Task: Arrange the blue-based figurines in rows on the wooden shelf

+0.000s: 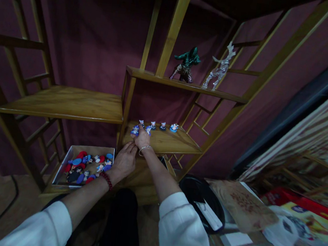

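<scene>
On the small wooden shelf (167, 141), several little figurines stand along the back, the rightmost one (174, 128) on a blue base. My right hand (142, 138) reaches over the shelf's left part, its fingers at a purple-blue figurine (148, 130). Another purple-blue figurine (135, 130) is just left of those fingers. My left hand (126, 159) is at the shelf's front edge, close to my right hand, with its fingers bent together; whatever they may hold is hidden. An open box (66, 163) of mixed red, blue and dark figurines sits lower left.
Above, a dark green figure (186, 63) and a clear deer-like figure (220, 68) stand on a higher shelf (187, 85). A wider shelf (66, 102) is at left. A black round item (202, 200), cardboard (243, 206) and plastic bags (282, 231) lie on the floor at right.
</scene>
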Motion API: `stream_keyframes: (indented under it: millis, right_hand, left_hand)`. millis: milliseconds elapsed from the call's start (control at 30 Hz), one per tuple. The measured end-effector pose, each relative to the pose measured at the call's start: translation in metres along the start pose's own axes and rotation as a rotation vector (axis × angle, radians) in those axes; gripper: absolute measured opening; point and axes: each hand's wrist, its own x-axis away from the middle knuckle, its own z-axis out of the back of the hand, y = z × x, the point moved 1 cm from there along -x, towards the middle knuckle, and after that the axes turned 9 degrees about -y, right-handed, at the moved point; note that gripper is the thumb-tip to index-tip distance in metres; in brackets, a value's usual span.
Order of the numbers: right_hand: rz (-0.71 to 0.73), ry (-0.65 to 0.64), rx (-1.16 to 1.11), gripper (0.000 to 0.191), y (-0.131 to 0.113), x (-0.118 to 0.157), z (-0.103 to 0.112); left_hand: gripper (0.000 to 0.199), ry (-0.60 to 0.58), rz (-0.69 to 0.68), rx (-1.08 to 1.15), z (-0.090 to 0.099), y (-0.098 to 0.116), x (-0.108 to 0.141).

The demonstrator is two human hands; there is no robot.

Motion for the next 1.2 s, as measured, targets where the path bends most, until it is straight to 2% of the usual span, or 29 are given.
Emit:
stream_keyframes:
  millis: [267,433,767,1200]
  right_hand:
    - [0.045,0.01,-0.053,0.062,0.002,0.006,0.004]
    - [0.025,0.001,-0.02,0.062,0.003,0.015,0.008]
    - [0.027,-0.01,0.014,0.06,0.001,0.035,0.016]
    - [0.025,-0.019,0.016,0.052,0.006,0.043,0.016]
  left_hand:
    - [0.045,0.0,0.001,0.004,-0.001,-0.001,0.002]
    - [0.044,0.003,-0.01,0.009,0.001,0.0,0.002]
    - [0.041,0.096,-0.058,0.057,0.002,-0.002,0.001]
    - [0.039,0.128,-0.015,0.056,0.005,0.002,0.003]
